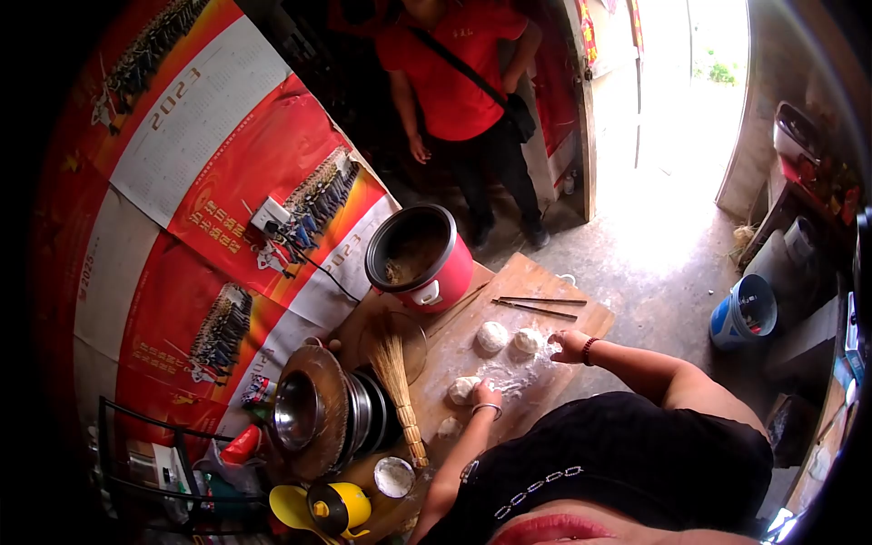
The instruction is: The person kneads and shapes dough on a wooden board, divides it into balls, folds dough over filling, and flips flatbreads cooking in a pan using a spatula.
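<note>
My left hand, with a bangle at the wrist, is closed against the right side of a floury dough ball on the wooden board. My right hand, wearing a beaded bracelet, has its fingers apart over the floured wood. Just left of those fingertips sits a second dough ball, and a third dough ball lies beside it. White flour is spread between my hands. A small flattened piece of dough is below the left-hand ball.
Chopsticks lie across the board's far end, near a red rice cooker. On the left are a straw brush, stacked metal bowls and a white bowl. A person in a red shirt stands beyond the table.
</note>
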### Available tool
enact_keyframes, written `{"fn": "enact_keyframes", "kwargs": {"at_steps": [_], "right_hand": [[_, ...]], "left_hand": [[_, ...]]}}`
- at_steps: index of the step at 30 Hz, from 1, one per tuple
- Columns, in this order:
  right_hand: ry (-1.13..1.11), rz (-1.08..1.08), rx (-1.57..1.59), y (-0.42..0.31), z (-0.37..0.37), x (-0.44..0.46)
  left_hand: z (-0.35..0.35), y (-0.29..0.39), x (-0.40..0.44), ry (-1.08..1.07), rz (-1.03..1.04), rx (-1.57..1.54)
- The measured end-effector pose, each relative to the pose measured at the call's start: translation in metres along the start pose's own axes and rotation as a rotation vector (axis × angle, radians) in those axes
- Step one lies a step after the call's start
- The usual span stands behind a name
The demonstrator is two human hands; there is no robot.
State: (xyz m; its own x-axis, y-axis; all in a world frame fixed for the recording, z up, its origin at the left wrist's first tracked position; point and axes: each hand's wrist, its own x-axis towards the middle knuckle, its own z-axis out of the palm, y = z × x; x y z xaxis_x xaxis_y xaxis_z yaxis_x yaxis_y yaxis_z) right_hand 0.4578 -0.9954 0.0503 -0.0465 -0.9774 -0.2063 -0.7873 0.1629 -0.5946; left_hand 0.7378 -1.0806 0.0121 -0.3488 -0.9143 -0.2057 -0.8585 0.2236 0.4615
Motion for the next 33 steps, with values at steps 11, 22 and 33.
{"fn": "enact_keyframes", "kwargs": {"at_steps": [11,22,33], "right_hand": [[0.055,-0.118,-0.018,-0.027,-0.003,0.024],[0.078,-0.179,-0.176,-0.046,0.015,0.055],[0.048,-0.036,-0.321,-0.06,0.02,0.055]], "left_hand": [[0.036,0.031,-0.032,-0.143,0.473,0.387],[0.018,0.044,-0.054,-0.075,0.594,0.49],[-0.008,0.001,-0.065,-0.092,0.284,0.399]]}}
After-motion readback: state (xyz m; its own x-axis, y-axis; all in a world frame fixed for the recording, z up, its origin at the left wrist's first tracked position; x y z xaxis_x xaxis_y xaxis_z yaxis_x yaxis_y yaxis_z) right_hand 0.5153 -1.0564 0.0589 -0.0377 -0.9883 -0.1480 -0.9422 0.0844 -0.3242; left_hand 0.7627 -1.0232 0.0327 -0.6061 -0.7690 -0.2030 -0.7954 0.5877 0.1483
